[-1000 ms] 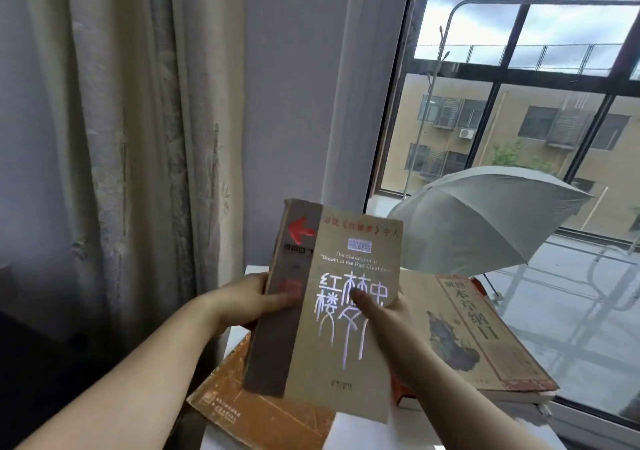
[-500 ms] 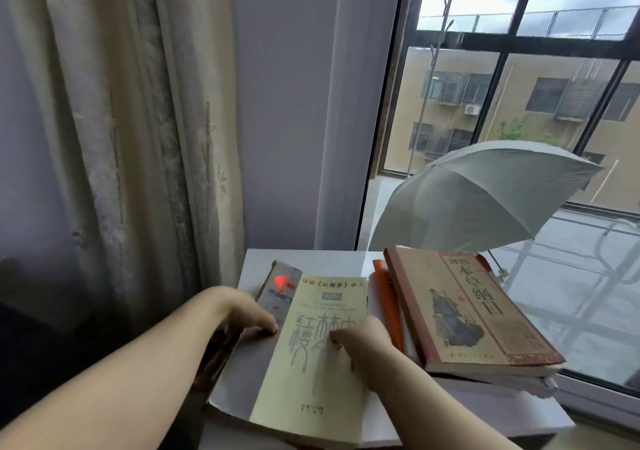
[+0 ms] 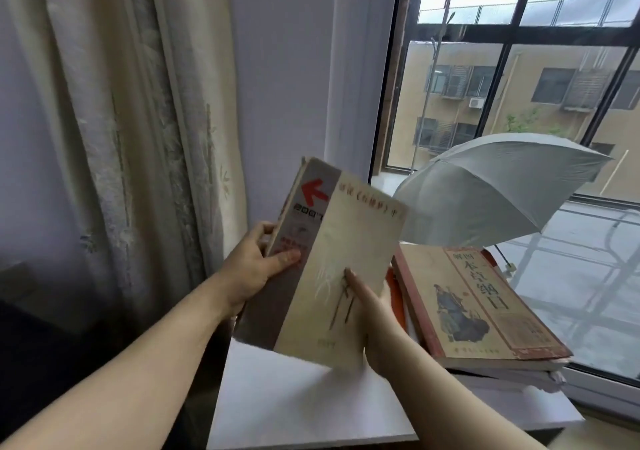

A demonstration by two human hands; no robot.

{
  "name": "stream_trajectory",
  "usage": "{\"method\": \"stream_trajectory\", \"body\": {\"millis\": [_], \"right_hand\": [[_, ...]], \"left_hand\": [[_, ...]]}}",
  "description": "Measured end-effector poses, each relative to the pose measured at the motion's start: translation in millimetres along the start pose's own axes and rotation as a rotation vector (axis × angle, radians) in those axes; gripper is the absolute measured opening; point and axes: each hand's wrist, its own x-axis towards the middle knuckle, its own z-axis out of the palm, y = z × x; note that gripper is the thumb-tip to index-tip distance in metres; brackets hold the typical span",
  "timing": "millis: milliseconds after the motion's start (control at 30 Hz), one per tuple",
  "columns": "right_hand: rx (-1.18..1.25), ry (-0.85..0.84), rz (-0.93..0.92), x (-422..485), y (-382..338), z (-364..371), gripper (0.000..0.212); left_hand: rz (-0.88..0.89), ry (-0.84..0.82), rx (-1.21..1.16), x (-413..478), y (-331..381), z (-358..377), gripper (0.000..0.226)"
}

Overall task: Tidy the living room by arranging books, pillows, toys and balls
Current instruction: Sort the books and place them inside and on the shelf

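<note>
We hold the book [image 3: 332, 269] up in the air over the near left part of the white table [image 3: 311, 408], tilted so its front cover faces us and its spine leans to the left. Our left hand [image 3: 252, 269] pinches the spine edge, thumb flat on the grey strip of the cover and fingers curled round the back. Our right hand [image 3: 377, 314] pinches the lower right edge with the thumb laid on the cover; the fingers behind it are hidden. We judge that two hands on opposite edges keep the limp cover from flopping and let us square the book before laying it down.

The pile of books [image 3: 478, 304] lies flat on the right side of the table by the window [image 3: 519, 103], so the likely spot is on it or beside it. An open umbrella [image 3: 495, 189] stands beyond the pile, and the curtain [image 3: 138, 137] hangs to the left.
</note>
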Motion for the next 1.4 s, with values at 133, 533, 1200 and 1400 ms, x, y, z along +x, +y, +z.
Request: {"method": "stream_trajectory", "body": {"millis": [133, 533, 1200, 1400], "right_hand": [[0.07, -0.033, -0.253, -0.1, -33.7, 3.3, 0.057], [-0.184, -0.157, -0.152, -4.3, -4.9, -2.7, 0.027], [-0.46, -0.262, -0.16, -170.3, 0.5, -147.2, 0.029], [-0.78, -0.251, 0.006, -180.9, 47.4, -187.9, 0.037]], "left_hand": [[0.04, -0.031, -0.16, -0.7, 3.0, -1.7, 0.06], [-0.319, -0.059, 0.165, 12.7, -21.9, -14.9, 0.052], [0.053, -0.158, 0.225, -186.3, 28.5, 70.8, 0.023], [-0.013, -0.107, 0.112, -237.4, -33.2, 108.0, 0.029]]}}
